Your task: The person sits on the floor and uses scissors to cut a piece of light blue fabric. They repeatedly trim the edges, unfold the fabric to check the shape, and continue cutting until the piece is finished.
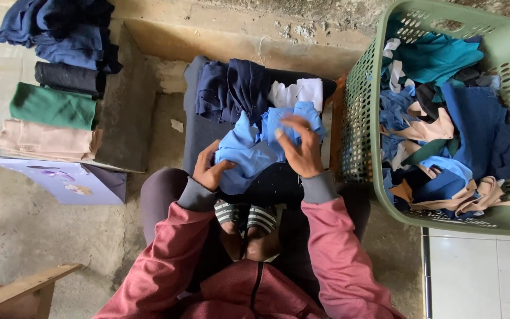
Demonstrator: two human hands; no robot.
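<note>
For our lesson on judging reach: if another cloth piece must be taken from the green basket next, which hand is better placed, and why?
Probably the right hand: it rests on the light blue cloth on the side nearest the green basket, which stands to the person's right. The left hand grips the cloth's far side.

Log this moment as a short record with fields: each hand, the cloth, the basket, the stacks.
left hand: grips the lower left edge of the light blue cloth
right hand: lies flat on the cloth's upper right part, fingers spread
cloth: crumpled on a dark surface over the person's lap
green basket: to the person's right, full of mixed blue, teal and beige fabric pieces
folded stack: far left, navy, black, green and beige pieces in a row
dark pile: just beyond the hands, navy with a white piece
</note>
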